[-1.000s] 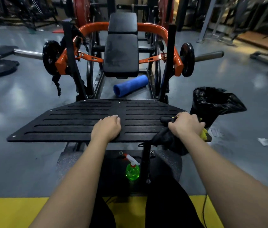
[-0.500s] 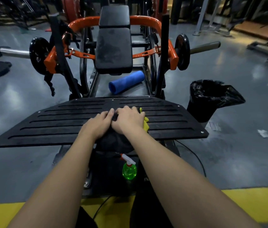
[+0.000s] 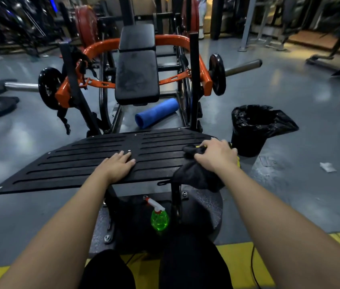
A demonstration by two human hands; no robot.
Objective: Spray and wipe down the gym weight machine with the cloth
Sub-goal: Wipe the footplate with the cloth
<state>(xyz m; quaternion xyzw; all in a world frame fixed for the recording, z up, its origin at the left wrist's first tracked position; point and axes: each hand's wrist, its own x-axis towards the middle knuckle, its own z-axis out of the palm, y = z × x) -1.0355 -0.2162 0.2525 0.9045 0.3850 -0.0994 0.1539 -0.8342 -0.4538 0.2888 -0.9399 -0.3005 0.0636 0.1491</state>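
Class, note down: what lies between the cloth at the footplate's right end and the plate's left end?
The left hand rests flat on the footplate near its middle, in the path of the cloth that the right hand grips. Nothing else visible lies on the plate.

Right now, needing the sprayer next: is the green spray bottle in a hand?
No, the green spray bottle stands on the machine base below the footplate, apart from the left hand and right hand.
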